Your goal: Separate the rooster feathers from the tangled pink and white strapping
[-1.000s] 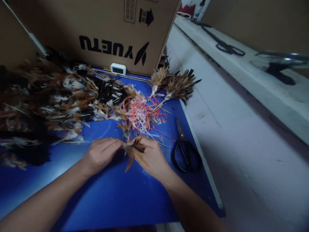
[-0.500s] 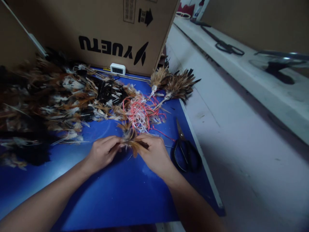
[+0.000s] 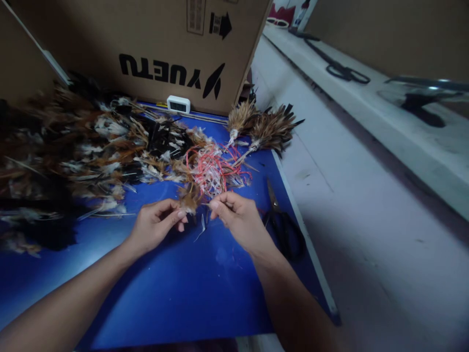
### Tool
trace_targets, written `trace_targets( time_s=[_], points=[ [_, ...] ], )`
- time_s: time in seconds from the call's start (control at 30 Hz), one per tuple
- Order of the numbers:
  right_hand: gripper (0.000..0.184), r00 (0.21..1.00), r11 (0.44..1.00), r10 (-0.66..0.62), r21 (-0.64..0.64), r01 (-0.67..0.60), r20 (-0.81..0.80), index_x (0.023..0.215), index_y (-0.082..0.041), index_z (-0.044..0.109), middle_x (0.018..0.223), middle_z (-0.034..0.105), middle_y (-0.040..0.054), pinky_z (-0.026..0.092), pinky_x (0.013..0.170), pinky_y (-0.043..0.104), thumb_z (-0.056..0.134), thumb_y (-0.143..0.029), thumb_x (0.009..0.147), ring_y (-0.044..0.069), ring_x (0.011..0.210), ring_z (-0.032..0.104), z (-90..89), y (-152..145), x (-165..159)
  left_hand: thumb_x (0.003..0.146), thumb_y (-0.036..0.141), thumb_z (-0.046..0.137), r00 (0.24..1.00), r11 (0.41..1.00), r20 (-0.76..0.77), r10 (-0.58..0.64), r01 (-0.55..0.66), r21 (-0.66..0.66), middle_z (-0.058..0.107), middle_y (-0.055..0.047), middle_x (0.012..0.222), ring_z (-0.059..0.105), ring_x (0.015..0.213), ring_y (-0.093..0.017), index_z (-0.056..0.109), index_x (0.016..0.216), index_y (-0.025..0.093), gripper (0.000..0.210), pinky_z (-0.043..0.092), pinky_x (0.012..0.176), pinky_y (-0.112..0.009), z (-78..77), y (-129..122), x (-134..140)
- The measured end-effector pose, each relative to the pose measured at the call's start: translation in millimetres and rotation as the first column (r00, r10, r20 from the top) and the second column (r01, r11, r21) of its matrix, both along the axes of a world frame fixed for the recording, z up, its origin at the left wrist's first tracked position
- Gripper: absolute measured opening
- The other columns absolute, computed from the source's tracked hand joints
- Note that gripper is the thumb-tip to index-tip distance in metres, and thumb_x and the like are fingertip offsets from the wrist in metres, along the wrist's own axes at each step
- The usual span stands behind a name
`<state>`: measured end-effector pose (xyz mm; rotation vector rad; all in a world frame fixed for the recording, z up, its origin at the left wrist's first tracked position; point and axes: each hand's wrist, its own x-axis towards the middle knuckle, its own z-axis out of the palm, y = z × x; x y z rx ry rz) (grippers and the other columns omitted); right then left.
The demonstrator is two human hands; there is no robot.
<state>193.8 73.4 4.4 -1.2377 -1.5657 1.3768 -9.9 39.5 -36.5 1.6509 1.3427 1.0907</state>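
My left hand (image 3: 156, 225) is closed, thumb against fingers, on a small brown feather bunch (image 3: 189, 199) with fluffy pale bases. Just to its right, my right hand (image 3: 240, 220) pinches a thin pale strand (image 3: 205, 204); whether it is a quill or a string I cannot tell. A loose wisp of feather (image 3: 202, 225) shows below, between the hands. Behind them lies a tangle of red and white string (image 3: 214, 168). Black-handled scissors (image 3: 284, 230) lie right of my right hand, points away from me, partly hidden by it.
A big heap of brown, black and white feathers (image 3: 91, 142) covers the left and back of the blue table (image 3: 176, 298). Two tied feather bundles (image 3: 271, 128) rest at the back right. A cardboard box (image 3: 154, 29) and a small white digital display (image 3: 179, 104) stand behind.
My right hand has drawn away from the feathers, its fingers now pinching a thin strand. The bunch sits more upright in my left hand, and my right hand covers more of the scissors.
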Motion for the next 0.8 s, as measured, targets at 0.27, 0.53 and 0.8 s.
trace_targets(
  time_s=[0.27, 0.53, 0.8],
  points=[
    [0.015, 0.996, 0.994, 0.084, -0.072, -0.083, 0.014, 0.069, -0.017, 0.058, 0.059, 0.059, -0.0029, 0.040, 0.057, 0.022, 0.058, -0.025, 0.082, 0.009, 0.056, 0.052, -13.8, -2, -10, 0.088, 0.029, 0.058, 0.999, 0.999, -0.032, -0.038, 0.039, 0.030, 0.066, 0.001, 0.056, 0.061, 0.052, -0.011, 0.066, 0.073, 0.016, 0.021, 0.047, 0.055, -0.021, -2.2, -1, 0],
    [0.017, 0.991, 0.989, 0.135, -0.054, -0.135, 0.003, 0.067, -0.017, 0.057, 0.062, 0.059, -0.0025, 0.042, 0.060, 0.023, 0.058, -0.024, 0.083, 0.010, 0.059, 0.054, -19.9, -5, -13, 0.088, 0.025, 0.057, 0.989, 0.984, -0.145, -0.035, 0.060, 0.169, 0.067, 0.002, 0.057, 0.063, 0.052, -0.010, 0.065, 0.074, 0.018, 0.018, 0.047, 0.054, -0.019, -1.1, -1, 2],
    [0.016, 0.991, 0.989, 0.134, -0.065, -0.133, 0.005, 0.067, -0.017, 0.057, 0.062, 0.058, -0.0028, 0.041, 0.060, 0.023, 0.057, -0.022, 0.082, 0.010, 0.058, 0.052, -22.9, -6, -15, 0.087, 0.020, 0.057, 0.966, 0.960, -0.257, -0.005, 0.077, 0.270, 0.067, 0.004, 0.056, 0.062, 0.051, -0.010, 0.064, 0.071, 0.019, 0.018, 0.045, 0.053, -0.019, 2.1, -2, 3]
  ],
)
